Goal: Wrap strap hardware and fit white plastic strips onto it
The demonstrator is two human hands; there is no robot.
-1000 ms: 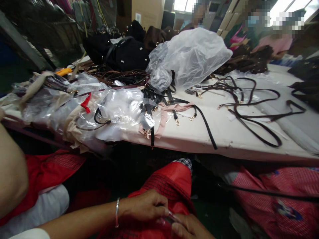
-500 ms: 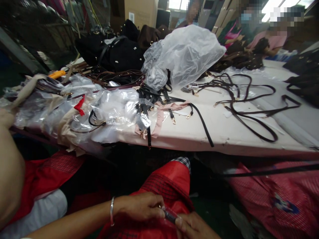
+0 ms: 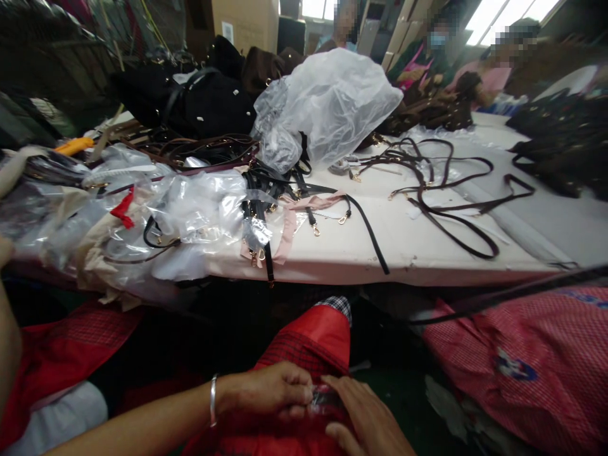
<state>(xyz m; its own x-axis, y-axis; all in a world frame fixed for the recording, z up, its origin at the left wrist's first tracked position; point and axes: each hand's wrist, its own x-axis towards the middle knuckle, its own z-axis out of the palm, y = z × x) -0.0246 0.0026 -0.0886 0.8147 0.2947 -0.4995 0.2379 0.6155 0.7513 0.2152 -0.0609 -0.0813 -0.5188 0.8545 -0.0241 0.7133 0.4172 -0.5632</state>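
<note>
Low over my lap, my left hand (image 3: 280, 389) has its fingers pinched on one end of a short dark strap piece (image 3: 327, 398) covered in shiny clear plastic. My right hand (image 3: 363, 411) lies over the piece's other end, its fingers stretched out and thumb apart. Part of the piece is hidden beneath those fingers. A red checked apron (image 3: 304, 348) spreads under both hands. On the table edge ahead lie black straps (image 3: 268, 253) with gold clasps, partly under clear plastic and a pink cloth strip (image 3: 285, 237).
A white table (image 3: 342, 259) runs across, bearing a clear plastic bag (image 3: 337, 101), black bags (image 3: 204, 104), long brown straps (image 3: 456, 228) and plastic wrapping (image 3: 199, 202). At right hangs a red checked sack (image 3: 532, 361). Another person's arm (image 3: 7, 316) is at far left; several people work behind.
My right hand has gone from gripping the strap piece to lying over it with fingers extended. My left hand keeps its pinch. The view has shifted, so the table appears further left.
</note>
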